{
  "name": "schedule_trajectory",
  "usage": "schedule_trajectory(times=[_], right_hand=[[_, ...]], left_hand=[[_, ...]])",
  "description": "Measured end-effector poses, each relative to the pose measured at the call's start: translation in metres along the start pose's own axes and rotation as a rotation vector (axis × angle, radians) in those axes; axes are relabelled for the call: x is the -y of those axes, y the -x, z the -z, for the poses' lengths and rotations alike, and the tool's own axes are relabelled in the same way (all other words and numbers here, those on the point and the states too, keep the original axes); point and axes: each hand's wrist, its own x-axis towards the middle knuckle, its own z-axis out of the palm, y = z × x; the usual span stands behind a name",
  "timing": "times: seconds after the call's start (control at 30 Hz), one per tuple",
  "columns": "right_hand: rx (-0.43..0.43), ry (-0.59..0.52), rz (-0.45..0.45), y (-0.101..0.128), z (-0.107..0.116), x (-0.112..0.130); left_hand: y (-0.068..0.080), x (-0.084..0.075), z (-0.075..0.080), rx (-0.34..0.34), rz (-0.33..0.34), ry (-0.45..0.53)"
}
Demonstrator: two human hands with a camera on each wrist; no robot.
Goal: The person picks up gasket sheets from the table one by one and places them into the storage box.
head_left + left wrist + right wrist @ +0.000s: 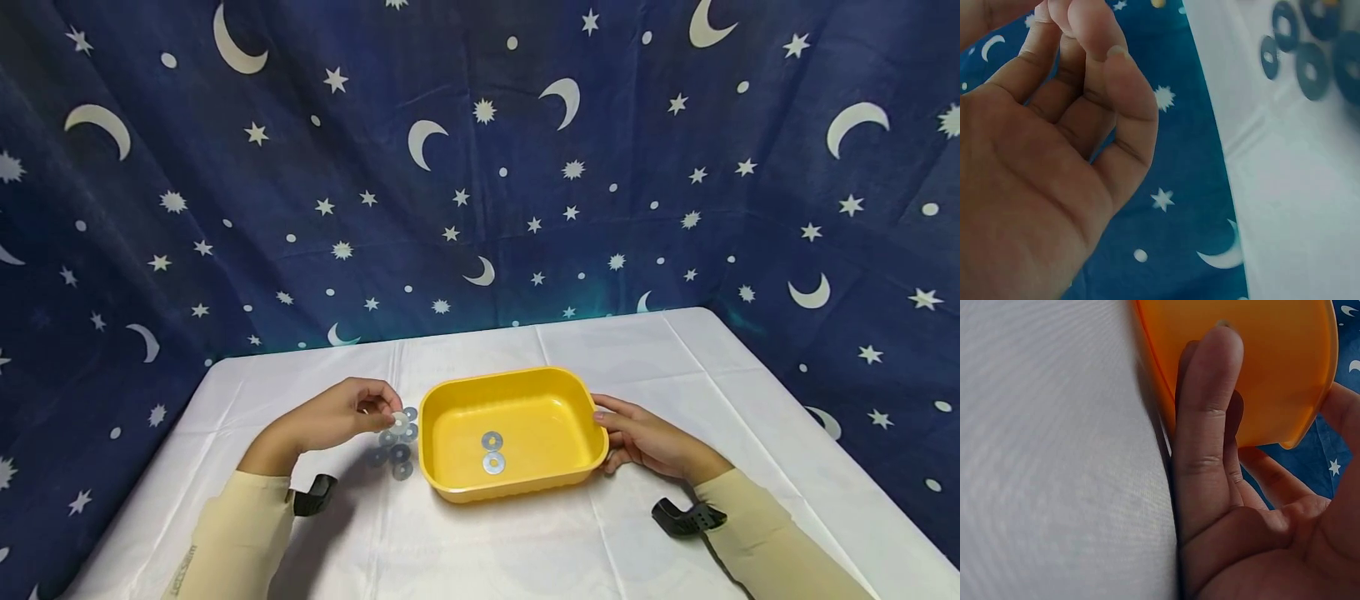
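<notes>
- The left hand [341,417] pinches one flat metal washer [395,419] between thumb and curled fingertips, just above the loose washers [396,454] lying on the white tabletop [525,542].
- The right hand [648,440] lies with fingers nearly straight against the outer wall of the yellow tray [525,492].
- Two washers in the tray [492,452] lie between the hands, nearer the right.

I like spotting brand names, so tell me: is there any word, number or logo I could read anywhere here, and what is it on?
Left sleeve: a small vertical print near the bottom edge, too small and blurred to read.
Yellow tray, washers, white tablecloth: no writing.
Blue backdrop: only moons, stars and dots, no words or numbers.
</notes>
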Motion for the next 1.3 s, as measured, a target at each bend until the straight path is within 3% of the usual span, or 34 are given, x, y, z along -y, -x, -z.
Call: schedule_trajectory(times=[0.67, 1.07, 1.3], right_hand=[[-0.021, 0.005, -0.013, -0.003, -0.001, 0.000], [-0.024, -0.001, -0.006, -0.003, 0.001, -0.003], [-0.025, 0.003, -0.005, -0.001, 0.000, -0.002]], left_hand=[[-0.066, -0.062, -0.014, 0.066, -0.008, -0.036], [-0.098, -0.090, -0.024, 0.175, 0.015, -0.102], [-0.119, -0.095, -0.042, 0.273, 0.024, -0.206]])
